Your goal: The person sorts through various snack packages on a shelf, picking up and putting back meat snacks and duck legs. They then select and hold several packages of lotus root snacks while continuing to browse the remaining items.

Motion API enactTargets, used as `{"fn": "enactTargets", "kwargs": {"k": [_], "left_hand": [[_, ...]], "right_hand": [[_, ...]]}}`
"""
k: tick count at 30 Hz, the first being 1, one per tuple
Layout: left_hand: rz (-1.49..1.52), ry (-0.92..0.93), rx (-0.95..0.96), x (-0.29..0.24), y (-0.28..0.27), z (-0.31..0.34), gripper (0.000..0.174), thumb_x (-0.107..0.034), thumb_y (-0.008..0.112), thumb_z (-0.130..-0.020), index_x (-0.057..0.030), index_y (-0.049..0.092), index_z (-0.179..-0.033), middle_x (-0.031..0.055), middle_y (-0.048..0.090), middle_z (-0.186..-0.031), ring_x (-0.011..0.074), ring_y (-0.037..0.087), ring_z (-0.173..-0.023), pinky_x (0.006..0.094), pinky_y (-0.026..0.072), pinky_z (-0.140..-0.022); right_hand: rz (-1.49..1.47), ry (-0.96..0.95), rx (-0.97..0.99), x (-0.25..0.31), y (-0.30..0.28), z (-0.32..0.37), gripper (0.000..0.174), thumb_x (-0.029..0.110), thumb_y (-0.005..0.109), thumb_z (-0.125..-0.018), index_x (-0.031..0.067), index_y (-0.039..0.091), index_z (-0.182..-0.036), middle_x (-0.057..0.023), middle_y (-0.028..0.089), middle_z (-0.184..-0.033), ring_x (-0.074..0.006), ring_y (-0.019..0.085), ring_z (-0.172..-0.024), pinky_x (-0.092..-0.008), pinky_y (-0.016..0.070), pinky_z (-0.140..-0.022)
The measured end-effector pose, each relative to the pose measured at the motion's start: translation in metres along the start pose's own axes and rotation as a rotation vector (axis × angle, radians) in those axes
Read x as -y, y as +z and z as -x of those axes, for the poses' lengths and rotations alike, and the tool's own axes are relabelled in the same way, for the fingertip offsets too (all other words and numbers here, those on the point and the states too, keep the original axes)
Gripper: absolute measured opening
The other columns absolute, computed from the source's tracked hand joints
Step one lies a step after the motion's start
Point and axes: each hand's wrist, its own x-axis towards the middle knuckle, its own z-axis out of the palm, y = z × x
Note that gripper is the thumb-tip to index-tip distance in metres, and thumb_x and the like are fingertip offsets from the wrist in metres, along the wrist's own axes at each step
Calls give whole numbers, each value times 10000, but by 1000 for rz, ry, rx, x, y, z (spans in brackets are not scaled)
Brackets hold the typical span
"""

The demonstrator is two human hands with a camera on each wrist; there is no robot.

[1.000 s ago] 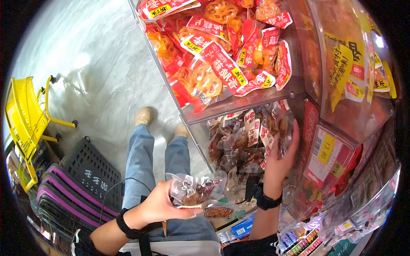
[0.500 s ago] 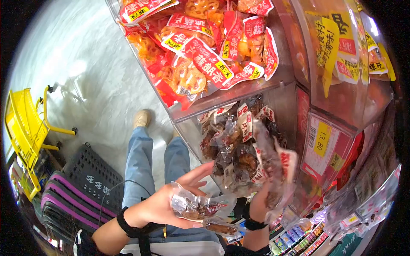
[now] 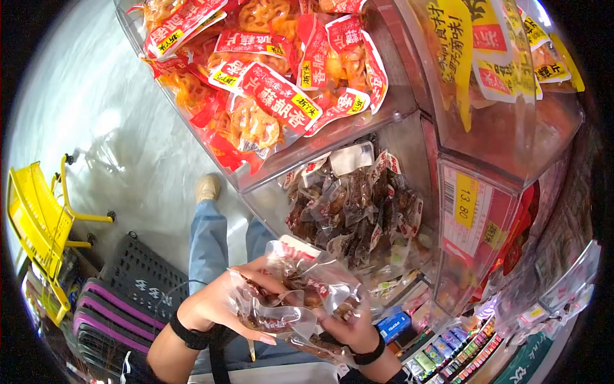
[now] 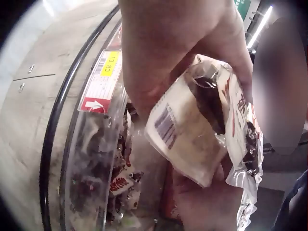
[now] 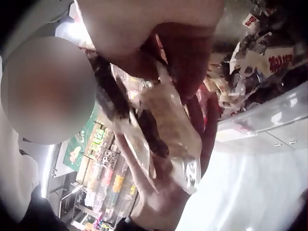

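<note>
In front of the body, both hands meet around clear vacuum packets of dark brown food. My left hand (image 3: 214, 304) grips packets (image 3: 275, 317) between thumb and fingers. My right hand (image 3: 355, 329) holds more packets (image 3: 320, 281) against them, its fingertips partly hidden by film. In the left wrist view, a packet's pale label side (image 4: 187, 134) shows under the left hand (image 4: 178, 38). The right wrist view has the right hand (image 5: 149, 29) at the top, over a crinkled packet (image 5: 171, 115). Similar packets (image 3: 352, 205) lie in the clear bin just beyond.
A bin of red snack bags (image 3: 268, 96) adjoins at the upper left. The price tag (image 3: 464, 214) reads 13 80. Yellow cart (image 3: 38, 224) and stacked dark baskets (image 3: 137, 275) stand on the floor at left. Small goods (image 3: 448, 352) line a shelf below right.
My right hand has come out of the bin with packets and moved down-left to my left hand. The bins have shifted leftward in the head view.
</note>
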Motion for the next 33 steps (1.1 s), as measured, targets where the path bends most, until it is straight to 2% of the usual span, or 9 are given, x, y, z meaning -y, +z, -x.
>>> {"fn": "enactTargets", "kwargs": {"k": [5, 7, 8, 10, 13, 16, 19, 28, 33], "left_hand": [[239, -192, -250, 1, -2, 20, 586, -184, 865, -419, -6, 665, -941, 83, 561, -1014, 185, 530, -917, 294, 393, -831], [-62, -15, -253, 3, -9, 21, 488, -366, 850, -465, -44, 681, -790, 62, 652, -796, 228, 583, -806, 366, 395, -853], [-35, 14, -297, -1, -7, 24, 476, -374, 846, -481, -53, 673, -786, 62, 652, -782, 226, 585, -792, 363, 405, -830], [17, -41, -262, -5, -13, 31, 499, -327, 858, -454, -34, 665, -810, 84, 657, -799, 229, 593, -793, 342, 422, -793], [180, -128, -290, -1, -17, 45, 551, -199, 850, -401, -6, 668, -883, 87, 604, -926, 208, 553, -873, 310, 393, -822], [233, -186, -270, -3, -18, 48, 595, -124, 844, -374, 11, 665, -926, 82, 566, -995, 191, 525, -920, 297, 375, -839], [224, -182, -220, -3, -19, 46, 600, -114, 842, -383, 25, 660, -937, 77, 562, -981, 186, 523, -918, 293, 376, -830], [231, -189, -179, -3, -22, 45, 588, -98, 837, -400, 26, 660, -947, 67, 582, -960, 172, 539, -912, 288, 391, -814], [262, -130, -227, -5, -24, 47, 569, -58, 820, -417, 20, 655, -956, 74, 572, -1011, 196, 534, -963, 309, 391, -853]], "right_hand": [[69, -47, 328, 17, -21, -26, 666, 187, 723, -710, -15, 434, -1275, -200, 405, -1326, -302, 441, -1198, -368, 337, -991], [36, -155, 536, 7, -45, -36, 628, 187, 702, -734, -11, 447, -1272, -192, 420, -1325, -291, 440, -1204, -371, 327, -1001], [94, -156, 468, 5, -59, -44, 578, 200, 662, -778, -9, 450, -1274, -178, 458, -1302, -280, 433, -1217, -378, 315, -1013], [65, 129, -218, 6, -50, -54, 578, 204, 636, -804, -24, 423, -1291, -193, 465, -1296, -318, 406, -1236, -386, 295, -1035], [640, 103, -425, -16, -52, -85, 700, 230, 671, -777, -25, 338, -1337, -234, 426, -1311, -358, 373, -1248, -396, 282, -1042], [899, 14, -419, -61, -51, -110, 897, 211, 731, -691, -5, 212, -1390, -233, 407, -1330, -303, 422, -1220, -374, 332, -1005], [672, 177, -379, -62, -68, -130, 974, 175, 735, -646, 22, 145, -1406, -231, 401, -1327, -297, 426, -1212, -360, 342, -990], [656, 194, -334, -48, -85, -137, 973, 204, 814, -600, 29, 241, -1367, -191, 515, -1207, -278, 519, -1106, -359, 406, -917], [725, 175, -382, -30, -61, -125, 972, 214, 791, -575, 37, 249, -1362, -264, 461, -1230, -381, 486, -1118, -418, 419, -903]]}}
